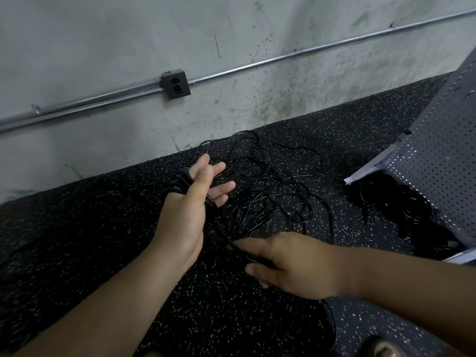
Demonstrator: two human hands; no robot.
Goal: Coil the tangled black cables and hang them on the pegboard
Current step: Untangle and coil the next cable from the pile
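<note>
A tangle of thin black cables (pixel 270 181) lies on the speckled black floor near the wall. My left hand (pixel 190 202) is raised over it with its fingers straight and spread. Several loops of black cable (pixel 180 182) are wound around this hand, crossing the palm. From the loops a strand (pixel 226 239) runs down to my right hand (pixel 291 264), which grips it between thumb and curled fingers, low over the floor. The perforated grey pegboard (pixel 438 163) leans at the right edge of the view.
More black cables (pixel 401 204) lie in shadow under the pegboard. A concrete wall runs along the back with a metal conduit (pixel 257 64) and a dark outlet box (pixel 176 85). A lighter speckled mat (pixel 373 328) covers the floor at bottom right.
</note>
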